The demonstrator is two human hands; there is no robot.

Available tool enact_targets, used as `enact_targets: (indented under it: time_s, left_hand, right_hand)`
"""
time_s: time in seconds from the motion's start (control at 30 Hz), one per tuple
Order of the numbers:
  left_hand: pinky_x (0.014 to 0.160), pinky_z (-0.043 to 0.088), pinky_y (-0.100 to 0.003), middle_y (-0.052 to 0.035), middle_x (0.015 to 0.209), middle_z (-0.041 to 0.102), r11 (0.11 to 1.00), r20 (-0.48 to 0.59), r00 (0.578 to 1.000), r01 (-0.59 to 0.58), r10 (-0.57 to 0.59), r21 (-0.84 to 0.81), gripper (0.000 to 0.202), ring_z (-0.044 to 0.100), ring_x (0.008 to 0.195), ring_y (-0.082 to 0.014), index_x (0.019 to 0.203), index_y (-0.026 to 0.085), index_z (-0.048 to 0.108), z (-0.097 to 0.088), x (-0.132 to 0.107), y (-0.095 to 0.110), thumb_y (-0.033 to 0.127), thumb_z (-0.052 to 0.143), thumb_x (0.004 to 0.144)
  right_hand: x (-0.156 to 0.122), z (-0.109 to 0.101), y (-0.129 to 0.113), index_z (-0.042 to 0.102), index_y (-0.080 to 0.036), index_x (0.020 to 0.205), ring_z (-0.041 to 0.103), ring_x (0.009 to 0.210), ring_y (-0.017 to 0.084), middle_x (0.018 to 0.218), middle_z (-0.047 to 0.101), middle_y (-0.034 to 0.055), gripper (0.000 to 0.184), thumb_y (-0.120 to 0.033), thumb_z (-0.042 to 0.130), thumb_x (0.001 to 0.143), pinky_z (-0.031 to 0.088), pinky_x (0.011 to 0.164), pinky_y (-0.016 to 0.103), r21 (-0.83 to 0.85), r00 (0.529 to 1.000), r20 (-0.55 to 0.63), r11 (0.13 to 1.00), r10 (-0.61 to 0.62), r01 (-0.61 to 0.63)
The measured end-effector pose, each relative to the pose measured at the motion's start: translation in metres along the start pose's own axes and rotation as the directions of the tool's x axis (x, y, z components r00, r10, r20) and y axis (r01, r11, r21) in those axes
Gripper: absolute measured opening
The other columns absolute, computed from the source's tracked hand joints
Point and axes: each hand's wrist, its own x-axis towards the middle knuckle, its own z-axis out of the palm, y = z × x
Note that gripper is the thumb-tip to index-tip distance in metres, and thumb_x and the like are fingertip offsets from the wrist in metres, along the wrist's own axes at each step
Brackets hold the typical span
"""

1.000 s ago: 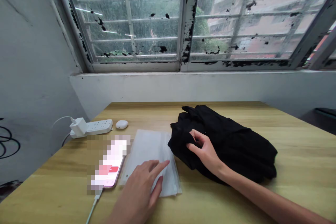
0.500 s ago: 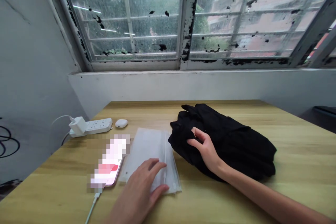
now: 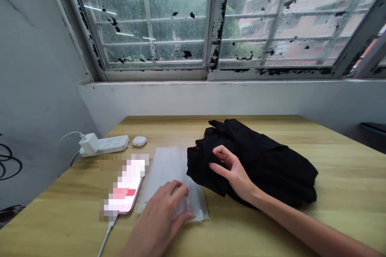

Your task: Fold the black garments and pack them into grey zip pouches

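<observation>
Head view: one black cloth (image 3: pixel 271 168), folded into a loose heap, right of centre on a wooden table (image 3: pixel 346 168); one right hand (image 3: pixel 214 159) at its left part, thumb and forefinger curved toward each other with a small gap showing; whether a fold is pinched there, cannot tell; one stack of translucent plastic (image 3: pixel 169 164), flat on the table, just left of the cloth; one left hand (image 3: pixel 187 202) over the near part of the stack, fingers bent, thumb standing apart from the forefinger; one phone (image 3: pixel 129 194), left of the stack, lit screen partly pixelated, with a white cable (image 3: pixel 106 235) at its near end; one small white case (image 3: pixel 139 141), beyond the phone; one white power strip (image 3: pixel 116 143) beside the case, bearing a white adapter (image 3: pixel 89 143).
</observation>
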Motion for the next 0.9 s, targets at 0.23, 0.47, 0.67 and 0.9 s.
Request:
enact_targets:
  time_s: [0.23,0.47,0.67,0.9]
  left_hand:
    - [0.081,0.056,-0.032,-0.0002,0.105,0.072,1.0,-0.019,0.999,-0.027,0.027,0.002,0.022,0.071,0.093,-0.0225,0.097,0.026,0.063,-0.002,0.0,0.0,0.016,0.076,0.082]
    - [0.069,0.055,-0.028,0.0026,0.096,0.073,1.0,-0.131,0.991,-0.006,0.003,-0.022,0.021,0.071,0.08,-0.0202,0.092,0.026,0.061,0.002,-0.001,-0.005,0.017,0.076,0.08]
    - [0.072,0.057,-0.029,0.0001,0.106,0.075,0.996,-0.261,0.965,-0.051,0.032,-0.067,0.015,0.073,0.089,-0.022,0.094,0.027,0.059,0.011,-0.004,-0.014,0.02,0.07,0.086]
    - [0.072,0.06,-0.028,0.001,0.103,0.076,0.993,-0.246,0.966,-0.103,0.084,-0.065,0.026,0.075,0.087,-0.0212,0.091,0.026,0.058,0.001,-0.003,-0.004,0.013,0.077,0.079]
  right_hand:
    - [0.001,0.001,0.007,0.059,-0.025,0.085,0.064,0.089,0.021,0.086,0.065,-0.0005,0.023,-0.038,0.075,0.077,0.052,0.084,0.034,-0.118,0.997,0.063,0.992,-0.041,0.048]
    - [-0.002,0.001,0.007,0.065,-0.024,0.088,0.066,0.082,0.021,0.086,0.071,0.0006,0.012,-0.026,0.071,0.078,0.053,0.08,0.034,-0.295,0.977,0.106,0.932,-0.187,0.211]
    - [-0.001,-0.002,0.0,0.069,-0.024,0.08,0.066,0.085,0.022,0.083,0.072,-0.0005,0.012,-0.021,0.073,0.069,0.051,0.082,0.035,-0.159,0.98,0.165,0.978,-0.107,0.134]
    - [0.002,-0.006,-0.001,0.069,-0.024,0.09,0.066,0.065,0.018,0.074,0.07,-0.0019,0.029,-0.04,0.08,0.068,0.051,0.06,0.028,0.283,0.946,0.15,0.905,0.287,-0.319]
